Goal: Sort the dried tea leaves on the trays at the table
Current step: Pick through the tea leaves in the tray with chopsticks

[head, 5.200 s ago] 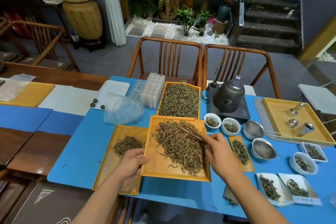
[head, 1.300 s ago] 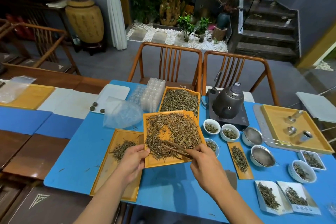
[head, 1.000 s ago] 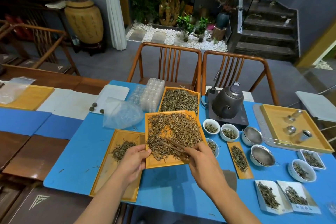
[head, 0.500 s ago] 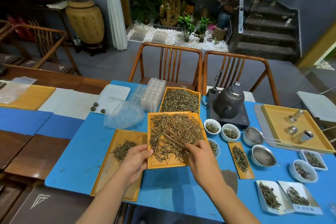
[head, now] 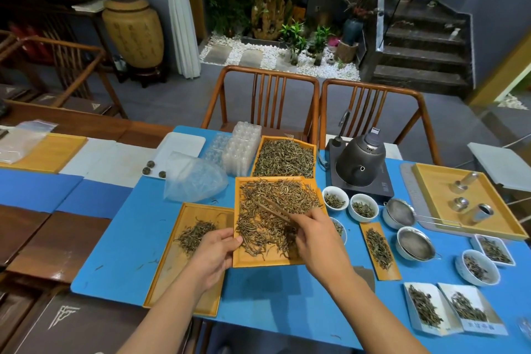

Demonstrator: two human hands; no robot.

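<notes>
My left hand [head: 214, 253] grips the left edge of a yellow wooden tray [head: 260, 261] heaped with dried tea leaves [head: 275, 204], held tilted above the blue table mat. In my right hand [head: 314, 238] is a pair of brown wooden tongs [head: 271, 208], its tips resting among the leaves in the tray's middle. Left of it a long yellow tray [head: 166, 290] lies flat with a small pile of leaves [head: 195, 234]. Behind, a third tray [head: 284, 158] is full of greener leaves.
A dark kettle [head: 360, 162] on a black base stands at the back right. White cups [head: 334, 198], strainers [head: 399, 213], small dishes [head: 475, 267] and a narrow tray [head: 379, 250] of leaves fill the right side. A plastic bag [head: 192, 178] and clear blister packs [head: 241, 152] sit left.
The held tray was lifted off the table and drawn slightly left and back. My right hand slid the tongs from the tray's right side toward its middle, raking leaves.
</notes>
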